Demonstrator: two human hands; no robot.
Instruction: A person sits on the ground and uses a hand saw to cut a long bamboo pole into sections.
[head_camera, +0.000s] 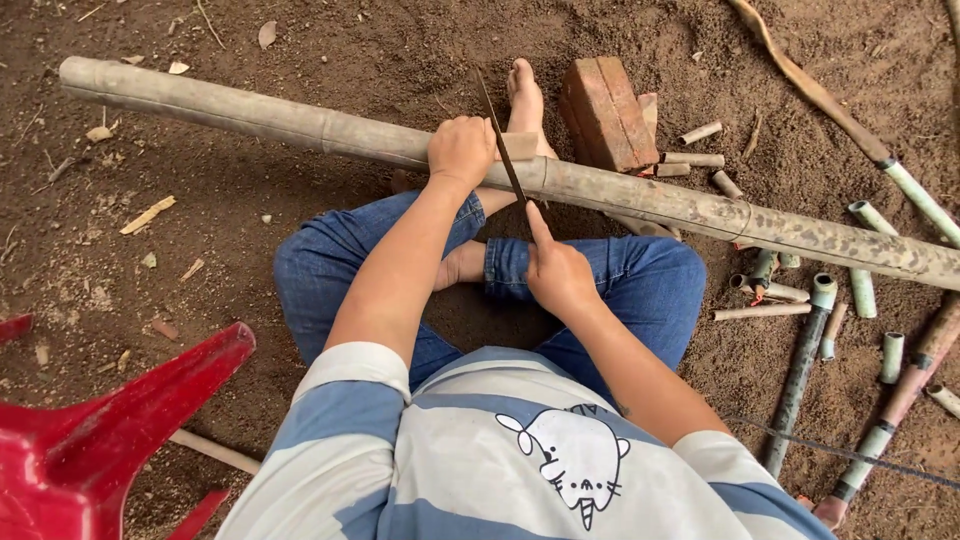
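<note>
While the long bamboo pole (300, 120) lies across the legs, axis running upper left to lower right, the left hand (462, 150) clamps it; the right hand (558, 275) grips a thin saw blade (500, 135) set crosswise on it.

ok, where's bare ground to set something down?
Bare dirt lies left of the knees, between the long bamboo pole and the red plastic chair, apart from a few chips. The right side is crowded with cut bamboo pieces and a brick.
</note>
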